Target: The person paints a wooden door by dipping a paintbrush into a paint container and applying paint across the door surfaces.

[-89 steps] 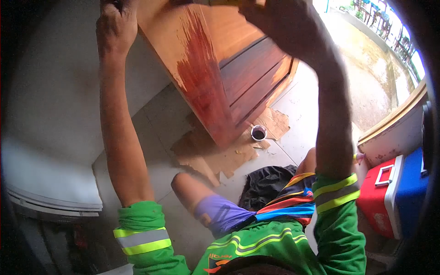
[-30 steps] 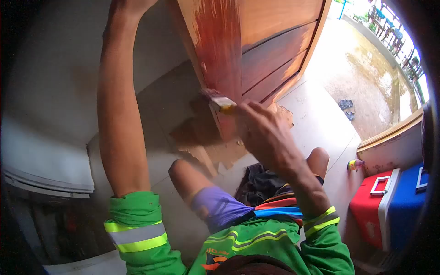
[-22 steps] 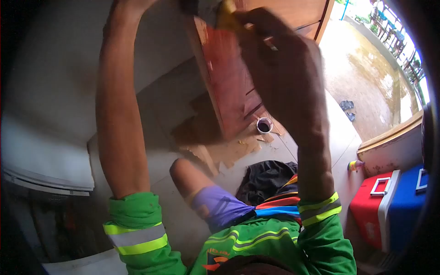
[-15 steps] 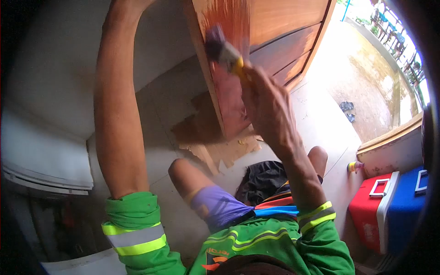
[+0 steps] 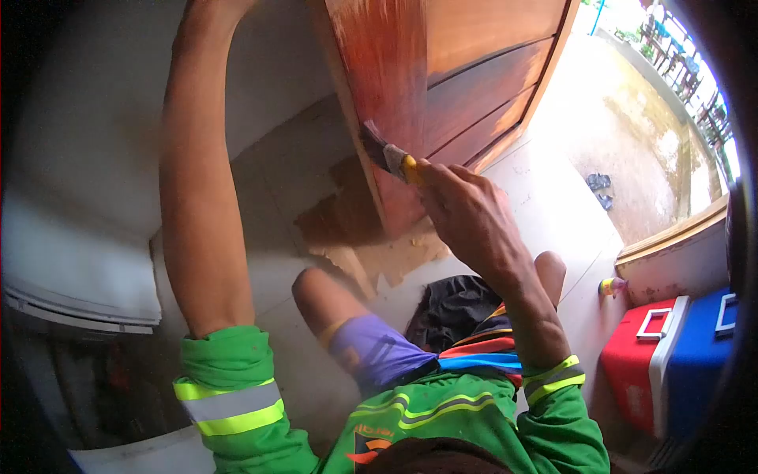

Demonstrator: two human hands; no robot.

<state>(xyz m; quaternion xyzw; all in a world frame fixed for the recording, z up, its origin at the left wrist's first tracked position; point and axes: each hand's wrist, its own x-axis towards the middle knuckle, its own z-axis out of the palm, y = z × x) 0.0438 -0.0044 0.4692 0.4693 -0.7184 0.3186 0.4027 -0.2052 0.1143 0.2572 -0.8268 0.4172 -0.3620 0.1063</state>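
My right hand (image 5: 474,217) is closed around the yellow handle of a paintbrush (image 5: 396,161). The dark bristles rest against the lower part of a wooden door (image 5: 387,87), by its left edge. Reddish-brown coating covers the door's side strip and streaks the panels beside it, where some lighter wood shows. My left arm stretches up along the left side. Only the base of my left hand (image 5: 225,6) shows at the top edge, so its fingers and whatever they touch are out of sight.
Torn brown cardboard (image 5: 347,209) lies on the tiled floor under the door. To the right stand a red cooler (image 5: 638,371), a blue cooler (image 5: 699,367) and a small bottle (image 5: 609,287). Dark footwear (image 5: 600,186) lies outside the doorway. A white appliance (image 5: 79,261) is at left.
My right hand has brought the paintbrush down the door's side strip, and the bristles now sit lower, near the left edge. My left arm has barely shifted.
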